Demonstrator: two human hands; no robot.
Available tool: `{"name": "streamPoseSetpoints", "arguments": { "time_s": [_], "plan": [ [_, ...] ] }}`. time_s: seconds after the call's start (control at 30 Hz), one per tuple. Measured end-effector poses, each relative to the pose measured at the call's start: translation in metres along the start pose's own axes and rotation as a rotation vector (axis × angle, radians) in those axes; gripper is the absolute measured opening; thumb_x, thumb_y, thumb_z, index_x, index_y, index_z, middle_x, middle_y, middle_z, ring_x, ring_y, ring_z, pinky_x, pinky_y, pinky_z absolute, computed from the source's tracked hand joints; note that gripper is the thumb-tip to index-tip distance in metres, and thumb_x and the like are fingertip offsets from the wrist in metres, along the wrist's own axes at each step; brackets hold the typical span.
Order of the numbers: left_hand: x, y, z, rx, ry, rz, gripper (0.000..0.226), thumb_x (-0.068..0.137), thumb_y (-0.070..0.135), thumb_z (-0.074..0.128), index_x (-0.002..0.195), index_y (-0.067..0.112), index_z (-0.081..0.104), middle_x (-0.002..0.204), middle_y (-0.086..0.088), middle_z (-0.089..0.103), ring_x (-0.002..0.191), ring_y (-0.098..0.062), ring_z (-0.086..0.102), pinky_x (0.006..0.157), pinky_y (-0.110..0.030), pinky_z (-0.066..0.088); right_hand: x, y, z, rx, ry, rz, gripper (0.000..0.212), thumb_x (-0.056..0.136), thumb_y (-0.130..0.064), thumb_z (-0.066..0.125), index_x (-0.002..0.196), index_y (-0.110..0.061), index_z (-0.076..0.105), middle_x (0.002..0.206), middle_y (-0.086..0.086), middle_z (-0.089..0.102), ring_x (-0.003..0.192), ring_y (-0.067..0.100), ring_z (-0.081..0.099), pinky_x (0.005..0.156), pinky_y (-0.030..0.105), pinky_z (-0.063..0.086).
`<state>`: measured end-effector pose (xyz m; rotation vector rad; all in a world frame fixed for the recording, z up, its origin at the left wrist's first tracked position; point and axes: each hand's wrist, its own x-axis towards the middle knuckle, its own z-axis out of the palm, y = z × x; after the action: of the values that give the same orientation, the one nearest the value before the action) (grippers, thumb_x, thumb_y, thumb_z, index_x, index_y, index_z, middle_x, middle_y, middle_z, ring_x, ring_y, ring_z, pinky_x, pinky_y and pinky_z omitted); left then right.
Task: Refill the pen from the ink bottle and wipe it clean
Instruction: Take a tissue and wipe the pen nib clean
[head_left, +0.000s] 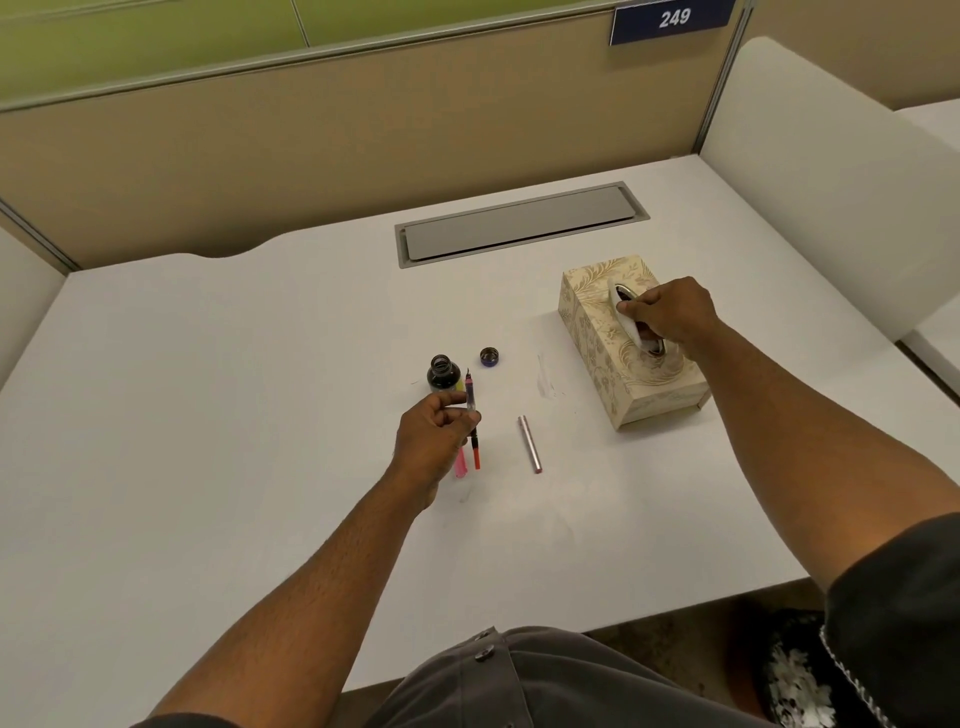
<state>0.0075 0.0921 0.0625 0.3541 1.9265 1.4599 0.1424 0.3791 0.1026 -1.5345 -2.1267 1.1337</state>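
Reading "249", white numerals on blue sign (674, 19) atop partition (311, 150)

Left hand (434, 436) grips pen (471, 402) beside open ink bottle (443, 373); right hand (670, 314) pinches tissue (626, 312) at box (631, 358).

My one head-worn camera is looking forward and steeply down from above my chest, taking in the whole white desk (208, 415) and both my forearms.
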Motion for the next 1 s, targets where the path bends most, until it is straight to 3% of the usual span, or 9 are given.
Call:
{"name": "streamPoseSetpoints", "arguments": {
  "time_s": [0.17, 0.33, 0.43, 0.57, 0.67, 0.8, 0.87, 0.9, 1.0],
  "plan": [
    [0.001, -0.001, 0.000, -0.003, 0.007, -0.004, 0.026, 0.085, 0.008, 0.069, 0.108, 0.019, 0.063, 0.083, 0.000, 0.070, 0.083, -0.013, 0.065, 0.081, -0.030, 0.053, 0.000, 0.003, 0.003, 0.093, 0.023, 0.077, 0.027, 0.072, -0.032, 0.084, 0.079, -0.007, 0.075, 0.059, 0.003, 0.063, 0.033, 0.006, 0.052, 0.058, 0.027, 0.050],
    [0.001, -0.002, -0.002, -0.001, 0.009, -0.010, 0.026, 0.086, 0.009, 0.068, 0.109, 0.019, 0.063, 0.083, 0.000, 0.071, 0.083, -0.012, 0.066, 0.079, -0.027, 0.052, -0.002, 0.000, 0.006, 0.094, 0.035, 0.056, 0.026, 0.083, -0.028, 0.075, 0.069, -0.009, 0.066, 0.072, 0.011, 0.065, 0.058, 0.023, 0.060, 0.062, 0.037, 0.056],
    [0.000, -0.002, -0.002, -0.003, 0.008, -0.015, 0.027, 0.086, 0.009, 0.068, 0.111, 0.018, 0.063, 0.085, -0.001, 0.071, 0.085, -0.012, 0.066, 0.078, -0.026, 0.051, -0.003, -0.009, 0.003, -0.089, 0.104, -0.073, 0.029, 0.091, -0.025, 0.061, 0.068, -0.009, 0.056, 0.069, 0.008, 0.058, 0.067, 0.024, 0.057, 0.057, 0.028, 0.044],
    [0.001, 0.000, 0.000, -0.003, 0.008, -0.012, 0.027, 0.086, 0.008, 0.068, 0.111, 0.018, 0.063, 0.086, -0.001, 0.071, 0.087, -0.013, 0.067, 0.080, -0.028, 0.052, 0.002, -0.018, -0.008, -0.155, 0.119, -0.101, 0.013, 0.084, -0.014, 0.067, 0.088, -0.002, 0.067, 0.084, 0.012, 0.070, 0.074, 0.028, 0.068, 0.078, 0.036, 0.058],
    [0.002, -0.001, 0.001, -0.006, 0.006, -0.007, 0.028, 0.085, 0.008, 0.069, 0.112, 0.017, 0.063, 0.085, 0.000, 0.071, 0.085, -0.014, 0.066, 0.078, -0.028, 0.052, 0.005, -0.020, -0.019, -0.092, 0.060, -0.016, 0.018, 0.076, -0.007, 0.071, 0.094, -0.001, 0.072, 0.093, 0.016, 0.073, 0.084, 0.031, 0.071, 0.085, 0.044, 0.058],
    [0.002, 0.000, 0.002, -0.007, 0.005, -0.006, 0.028, 0.085, 0.008, 0.069, 0.111, 0.018, 0.063, 0.086, -0.001, 0.071, 0.085, -0.014, 0.066, 0.081, -0.030, 0.054, 0.002, -0.025, -0.034, 0.225, 0.058, 0.063, 0.020, 0.079, -0.006, 0.072, 0.098, -0.004, 0.071, 0.103, 0.013, 0.068, 0.091, 0.027, 0.068, 0.084, 0.039, 0.057],
    [0.002, 0.000, 0.003, -0.007, 0.003, -0.008, 0.028, 0.085, 0.008, 0.069, 0.110, 0.018, 0.063, 0.086, -0.001, 0.071, 0.086, -0.014, 0.066, 0.082, -0.031, 0.054, -0.001, -0.029, -0.039, 0.300, 0.130, 0.037, 0.004, 0.081, -0.010, 0.065, 0.084, -0.009, 0.067, 0.095, 0.010, 0.063, 0.087, 0.024, 0.060, 0.076, 0.033, 0.051],
    [0.001, 0.001, 0.003, -0.009, 0.001, -0.009, 0.028, 0.085, 0.008, 0.069, 0.110, 0.019, 0.062, 0.087, -0.001, 0.071, 0.087, -0.014, 0.066, 0.083, -0.031, 0.054, -0.002, -0.031, -0.040, 0.299, 0.172, 0.028, 0.006, 0.083, -0.013, 0.058, 0.079, -0.011, 0.062, 0.094, 0.009, 0.060, 0.086, 0.024, 0.056, 0.073, 0.032, 0.046],
    [0.000, 0.002, 0.005, -0.013, -0.008, -0.005, 0.027, 0.085, 0.008, 0.069, 0.110, 0.018, 0.062, 0.087, -0.001, 0.071, 0.087, -0.015, 0.066, 0.083, -0.032, 0.054, -0.004, -0.034, -0.037, 0.258, 0.266, 0.021, 0.022, 0.089, -0.018, 0.041, 0.098, -0.007, 0.059, 0.100, 0.010, 0.054, 0.091, 0.025, 0.051, 0.077, 0.035, 0.046]
  ]
}}
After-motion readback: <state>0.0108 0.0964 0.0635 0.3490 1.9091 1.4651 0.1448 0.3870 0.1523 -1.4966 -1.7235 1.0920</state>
